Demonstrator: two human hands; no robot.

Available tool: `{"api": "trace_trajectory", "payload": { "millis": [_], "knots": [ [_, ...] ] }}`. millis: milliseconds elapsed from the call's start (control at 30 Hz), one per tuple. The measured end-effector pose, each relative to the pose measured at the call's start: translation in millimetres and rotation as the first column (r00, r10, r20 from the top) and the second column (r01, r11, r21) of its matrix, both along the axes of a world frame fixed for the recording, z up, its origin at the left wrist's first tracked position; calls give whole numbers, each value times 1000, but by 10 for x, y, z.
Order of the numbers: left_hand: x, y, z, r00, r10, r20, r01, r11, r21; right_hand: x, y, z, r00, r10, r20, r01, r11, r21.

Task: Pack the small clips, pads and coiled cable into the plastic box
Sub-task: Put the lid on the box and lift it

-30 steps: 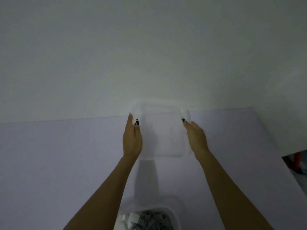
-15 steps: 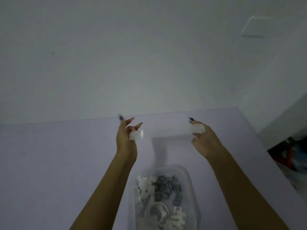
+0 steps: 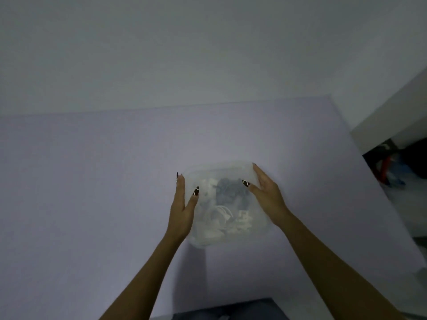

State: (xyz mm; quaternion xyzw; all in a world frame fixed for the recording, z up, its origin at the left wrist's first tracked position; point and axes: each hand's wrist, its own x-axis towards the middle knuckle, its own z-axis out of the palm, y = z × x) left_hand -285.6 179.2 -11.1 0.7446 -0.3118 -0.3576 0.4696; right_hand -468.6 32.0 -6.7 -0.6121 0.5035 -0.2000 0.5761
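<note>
both hands, left hand and right hand, flat-fingered, seemingly touching the plastic box sides.

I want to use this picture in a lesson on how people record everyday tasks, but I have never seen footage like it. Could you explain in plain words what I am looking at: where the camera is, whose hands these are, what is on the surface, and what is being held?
The camera is worn on a person's head and looks forward and down, so you see their own two bare arms reaching away from you. There is no machine.

On the pale lilac table stands a clear plastic box. Through the blurry plastic you can make out small grey clips, white pads and a coiled cable.

The left hand and right hand lie flat with straight fingers, one on each side of the box top, thumbs resting over it. They seem to be pressing a clear lid on, though the lid itself is hard to tell from the box.

Behind is a plain wall; some dark clutter shows at the far right.
</note>
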Motion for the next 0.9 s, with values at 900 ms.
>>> {"api": "trace_trajectory", "payload": {
  "millis": [900],
  "knots": [
    [-131, 48, -396, 976, -18, 219, 28, 999, -40, -32, 57, -340, 973, 86, -212, -143, 952, -269]
  ]
}}
